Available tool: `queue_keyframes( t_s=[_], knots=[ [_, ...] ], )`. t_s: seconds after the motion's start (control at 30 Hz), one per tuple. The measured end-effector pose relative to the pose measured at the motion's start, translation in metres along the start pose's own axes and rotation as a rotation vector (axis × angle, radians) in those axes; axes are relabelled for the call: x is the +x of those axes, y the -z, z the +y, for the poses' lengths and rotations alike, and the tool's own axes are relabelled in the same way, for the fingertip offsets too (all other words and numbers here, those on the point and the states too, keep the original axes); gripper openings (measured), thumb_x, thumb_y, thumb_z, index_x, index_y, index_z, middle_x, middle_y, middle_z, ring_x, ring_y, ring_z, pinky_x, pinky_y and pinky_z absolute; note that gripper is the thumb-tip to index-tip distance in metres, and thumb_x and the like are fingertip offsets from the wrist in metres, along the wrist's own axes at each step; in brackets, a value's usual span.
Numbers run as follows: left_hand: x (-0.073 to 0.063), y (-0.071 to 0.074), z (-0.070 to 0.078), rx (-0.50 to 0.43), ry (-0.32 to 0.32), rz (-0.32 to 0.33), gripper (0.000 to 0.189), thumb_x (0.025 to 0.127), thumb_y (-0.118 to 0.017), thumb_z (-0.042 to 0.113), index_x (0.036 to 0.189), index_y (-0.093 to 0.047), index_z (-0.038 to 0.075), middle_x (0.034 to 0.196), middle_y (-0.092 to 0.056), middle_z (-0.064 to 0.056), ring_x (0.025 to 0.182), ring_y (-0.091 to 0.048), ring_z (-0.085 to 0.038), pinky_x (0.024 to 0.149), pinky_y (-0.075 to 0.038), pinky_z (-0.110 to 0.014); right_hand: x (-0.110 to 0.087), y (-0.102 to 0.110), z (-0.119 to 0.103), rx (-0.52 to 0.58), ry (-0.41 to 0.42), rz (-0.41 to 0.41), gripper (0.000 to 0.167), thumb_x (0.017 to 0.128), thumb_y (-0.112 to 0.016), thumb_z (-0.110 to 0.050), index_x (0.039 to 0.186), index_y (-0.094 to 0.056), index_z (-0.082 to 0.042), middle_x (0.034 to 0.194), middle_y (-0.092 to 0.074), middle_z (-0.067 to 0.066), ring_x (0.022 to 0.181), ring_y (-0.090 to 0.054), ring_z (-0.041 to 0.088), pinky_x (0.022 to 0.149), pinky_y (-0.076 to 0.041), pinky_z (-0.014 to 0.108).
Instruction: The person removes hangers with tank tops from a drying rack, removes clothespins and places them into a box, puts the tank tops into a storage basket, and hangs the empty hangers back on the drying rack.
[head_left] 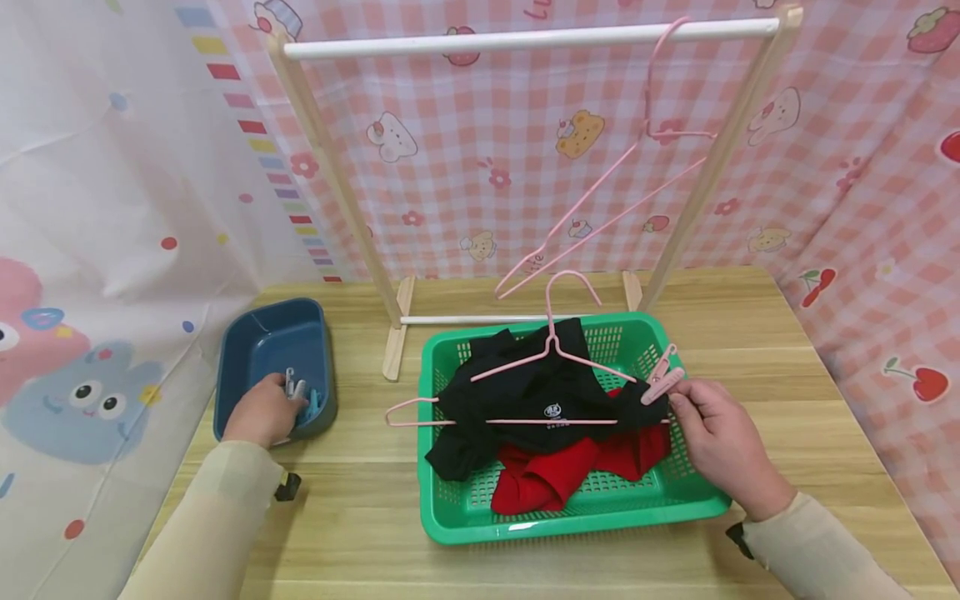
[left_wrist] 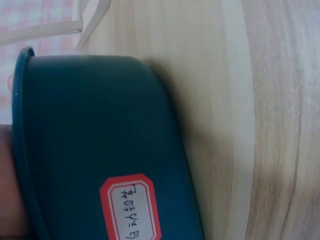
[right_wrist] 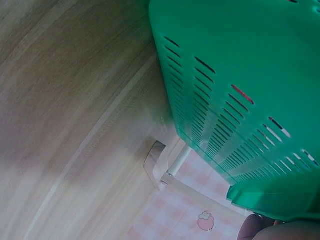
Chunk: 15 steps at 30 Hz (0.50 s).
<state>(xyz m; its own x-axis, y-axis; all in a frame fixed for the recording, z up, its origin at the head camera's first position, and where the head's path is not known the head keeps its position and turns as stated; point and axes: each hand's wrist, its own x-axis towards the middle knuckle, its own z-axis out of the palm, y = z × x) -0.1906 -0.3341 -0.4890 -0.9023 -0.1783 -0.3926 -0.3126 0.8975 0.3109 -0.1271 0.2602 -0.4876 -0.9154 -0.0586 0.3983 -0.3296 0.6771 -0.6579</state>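
A black shirt (head_left: 517,392) lies over a pink clothes hanger (head_left: 551,342), both on a green basket (head_left: 429,500). My right hand (head_left: 723,442) grips the hanger's right end and the shirt's edge, fingers partly hidden. Pink clothespins (head_left: 662,386) sit at that end, beside my fingertips. Red cloth (head_left: 547,479) lies beneath the shirt. On the left, my left hand (head_left: 262,410) reaches into a dark blue bin (head_left: 324,333), its fingertips among several clothespins (head_left: 311,404). Whether it pinches one is unclear. In the left wrist view, the bin's side (left_wrist: 90,125) hides most of that hand.
Behind the basket stands a wooden rack with a white rail (head_left: 525,39). A second pink hanger (head_left: 600,179) hangs from it at the right. The wooden table (head_left: 360,508) is bordered by patterned cloth (head_left: 450,208) at the back and sides.
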Motion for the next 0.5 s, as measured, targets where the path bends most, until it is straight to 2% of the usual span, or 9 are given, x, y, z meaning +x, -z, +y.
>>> queue_keyframes(
  t_s=[0.23,0.5],
  knots=[
    [0.0018,0.0018,-0.0010,0.023,0.020,-0.001,0.058,0.104,-0.062,0.024,0.140,-0.043,-0.017,0.118,-0.064,-0.033,0.101,-0.065,-0.041,0.088,-0.053,-0.057,0.0003,-0.0002,-0.0002,-0.003,0.001,0.000,0.014,0.100,-0.064,0.004,0.098,-0.074,-0.006,0.096,-0.071,0.007,0.091,-0.047,-0.004,0.077,-0.041,0.012],
    [0.0039,0.0026,-0.0020,0.015,0.058,-0.035,0.058,0.104,-0.060,0.022,0.142,-0.042,-0.017,0.126,-0.061,-0.036,0.109,-0.063,-0.046,0.095,-0.052,-0.062,0.0005,-0.0004,-0.0003,-0.002,0.006,0.006,0.014,0.099,-0.064,0.005,0.098,-0.074,-0.006,0.096,-0.071,0.008,0.091,-0.047,-0.005,0.078,-0.041,0.012]
  ],
)
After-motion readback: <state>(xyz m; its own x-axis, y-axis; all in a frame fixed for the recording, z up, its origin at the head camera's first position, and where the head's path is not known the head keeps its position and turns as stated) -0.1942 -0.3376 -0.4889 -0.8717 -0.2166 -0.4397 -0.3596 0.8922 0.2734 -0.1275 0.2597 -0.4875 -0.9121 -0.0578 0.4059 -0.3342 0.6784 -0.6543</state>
